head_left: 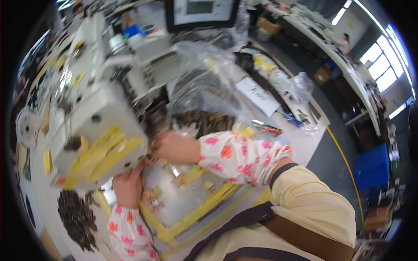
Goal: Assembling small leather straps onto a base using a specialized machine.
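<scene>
A white industrial sewing machine point(98, 124) with yellow tape on its end stands in front of me, slightly left. Beside its lower end, my left hand point(127, 187) rests low, its fingers drawn together and partly hidden by the machine head. My right hand point(173, 148) reaches in from the right, fingers pinched close to the left fingertips. Whatever lies between the fingers is too small and blurred to make out. Under both hands is a metal work plate point(167, 204) edged with yellow tape, with small scraps on it. Floral sleeves cover both forearms.
Dark brown strips point(77, 219) lie heaped at the left. More brown pieces point(209, 123) sit by a clear plastic bag point(202, 89) beyond my right hand. A white paper sheet point(257, 95) and a red-and-black tool point(269, 128) lie to the right. A blue bin point(372, 167) stands across the aisle.
</scene>
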Demonstrator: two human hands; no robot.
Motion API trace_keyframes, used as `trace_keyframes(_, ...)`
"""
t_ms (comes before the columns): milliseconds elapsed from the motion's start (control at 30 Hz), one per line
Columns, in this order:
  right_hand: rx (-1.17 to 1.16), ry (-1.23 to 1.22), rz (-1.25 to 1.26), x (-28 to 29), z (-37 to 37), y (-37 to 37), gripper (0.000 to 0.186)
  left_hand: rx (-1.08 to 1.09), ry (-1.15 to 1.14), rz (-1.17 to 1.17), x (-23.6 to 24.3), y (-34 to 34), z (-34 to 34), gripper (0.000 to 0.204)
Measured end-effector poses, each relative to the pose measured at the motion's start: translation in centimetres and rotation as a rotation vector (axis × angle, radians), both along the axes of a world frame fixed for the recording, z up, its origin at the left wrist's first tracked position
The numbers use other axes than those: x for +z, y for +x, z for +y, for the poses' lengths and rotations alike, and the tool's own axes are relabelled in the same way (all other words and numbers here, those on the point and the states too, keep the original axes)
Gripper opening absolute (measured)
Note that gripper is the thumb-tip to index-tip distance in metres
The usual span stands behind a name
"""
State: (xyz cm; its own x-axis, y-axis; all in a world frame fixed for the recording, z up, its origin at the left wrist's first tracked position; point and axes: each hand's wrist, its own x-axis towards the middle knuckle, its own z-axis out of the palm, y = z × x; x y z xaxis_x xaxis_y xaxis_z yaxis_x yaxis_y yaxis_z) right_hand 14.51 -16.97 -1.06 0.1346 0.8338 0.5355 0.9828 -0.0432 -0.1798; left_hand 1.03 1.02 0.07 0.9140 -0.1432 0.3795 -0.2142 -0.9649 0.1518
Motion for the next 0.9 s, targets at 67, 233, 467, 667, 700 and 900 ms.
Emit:
trace_keyframes(67,-0.035,-0.003,-0.011,-0.6,0.6,-0.3,0.007,0.129,-0.009,0.193,1.2,-0.7,-0.7,0.038)
trace_keyframes(233,-0.095,-0.076,-0.075,0.3,0.5,-1.3,0.008,-0.067,-0.062,0.046,2.1,-1.0,-0.1,0.036)
trace_keyframes(467,-0.127,-0.119,-0.101,0.4,0.8,-0.9,0.008,0.035,-0.13,0.288,1.8,-0.7,0.7,0.038)
trace_keyframes(667,-0.157,-0.136,-0.118,-0.1,0.8,-0.5,0.007,0.047,-0.229,0.206,1.1,-0.3,0.4,0.039)
trace_keyframes(700,-0.146,-0.141,-0.085,-0.1,0.8,-0.4,0.006,0.044,-0.23,0.204,0.9,-0.3,0.5,0.039)
trace_keyframes(900,-0.155,-0.19,-0.07,0.4,0.3,-0.7,0.007,0.029,-0.114,0.236,1.4,-0.4,0.4,0.038)
